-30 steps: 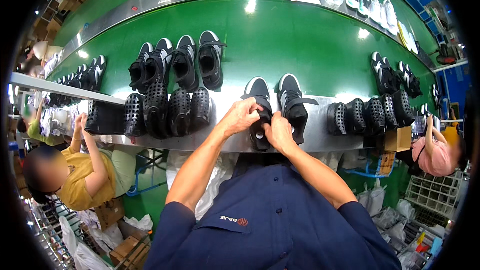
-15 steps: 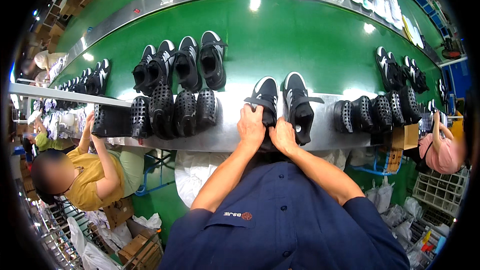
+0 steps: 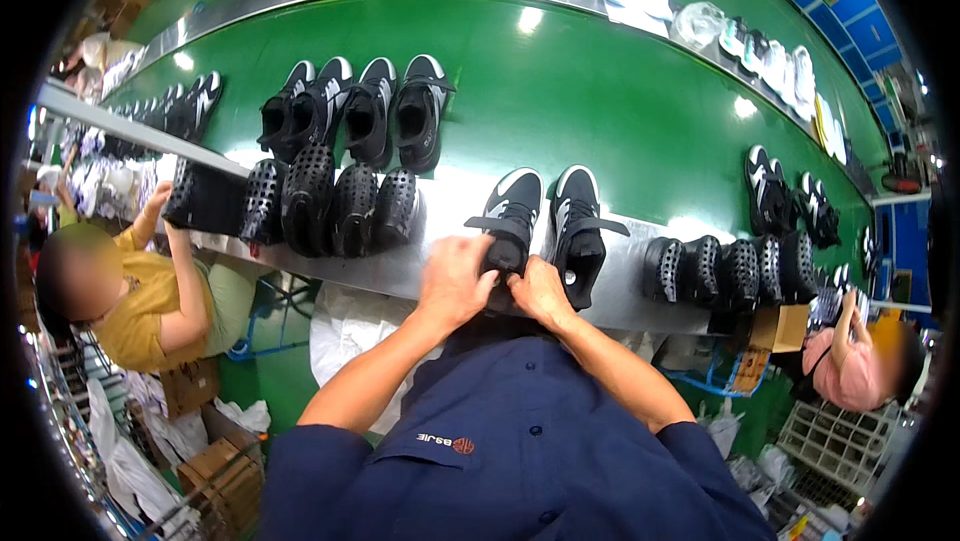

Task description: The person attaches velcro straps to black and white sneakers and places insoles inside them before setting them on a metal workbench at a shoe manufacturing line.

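A black-and-white sneaker [image 3: 512, 209] stands in front of me, toe pointing away, its strap sticking out to the left. My right hand [image 3: 541, 293] pinches the heel edge of its collar. Beside the collar's left side is my left hand [image 3: 455, 279], slightly blurred, with thumb and fingers apart and nothing visible between them. Close by on the right stands the matching sneaker [image 3: 577, 226], its strap lying out to the right and no hand on it. The inside of the first shoe is partly hidden by my fingers.
Black studded shoe forms [image 3: 357, 211] line the metal ledge [image 3: 440, 226] at left, with more forms [image 3: 740, 271] at right. Several sneakers [image 3: 418, 111] rest on the green belt [image 3: 600, 81]. A metal bar [image 3: 150, 131] crosses at left. Co-workers sit on both sides.
My left hand has come off the shoe's collar and moved left. My right hand keeps its hold at the heel. The view has shifted a little.
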`<action>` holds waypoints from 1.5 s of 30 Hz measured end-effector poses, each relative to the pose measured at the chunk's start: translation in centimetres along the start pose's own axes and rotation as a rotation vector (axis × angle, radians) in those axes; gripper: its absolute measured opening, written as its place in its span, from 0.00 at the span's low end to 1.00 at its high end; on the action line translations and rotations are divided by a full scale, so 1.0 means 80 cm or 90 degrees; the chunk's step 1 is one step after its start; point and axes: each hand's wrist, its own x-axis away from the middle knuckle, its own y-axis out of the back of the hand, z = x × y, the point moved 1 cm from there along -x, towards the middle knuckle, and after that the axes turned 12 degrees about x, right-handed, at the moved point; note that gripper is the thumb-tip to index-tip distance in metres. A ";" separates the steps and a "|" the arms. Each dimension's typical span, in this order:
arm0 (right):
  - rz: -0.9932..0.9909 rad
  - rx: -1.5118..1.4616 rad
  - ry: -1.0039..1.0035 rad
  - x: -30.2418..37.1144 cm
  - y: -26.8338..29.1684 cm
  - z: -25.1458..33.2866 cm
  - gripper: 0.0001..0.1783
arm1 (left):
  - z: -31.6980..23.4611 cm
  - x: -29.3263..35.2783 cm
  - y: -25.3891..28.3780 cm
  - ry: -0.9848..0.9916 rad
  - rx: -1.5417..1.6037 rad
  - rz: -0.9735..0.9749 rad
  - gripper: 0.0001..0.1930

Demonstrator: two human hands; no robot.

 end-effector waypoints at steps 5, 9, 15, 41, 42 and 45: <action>0.162 -0.263 -0.042 0.016 -0.029 0.014 0.16 | 0.035 0.051 -0.014 0.717 0.687 0.020 0.56; 0.442 -0.286 -0.035 0.040 0.009 0.019 0.15 | 0.049 0.092 -0.013 0.551 0.741 -0.171 0.47; 0.231 -0.190 0.210 0.064 0.122 0.060 0.24 | 0.030 0.134 0.069 0.439 0.297 -0.095 0.49; 0.382 -0.084 0.313 0.040 0.078 0.112 0.13 | 0.022 0.096 0.114 0.194 0.191 0.188 0.50; 0.391 -0.093 0.306 0.039 0.078 0.112 0.13 | 0.022 0.094 0.115 0.193 0.185 0.190 0.50; 0.420 -0.097 0.302 0.039 0.080 0.116 0.13 | 0.029 0.093 0.118 0.199 0.166 0.188 0.50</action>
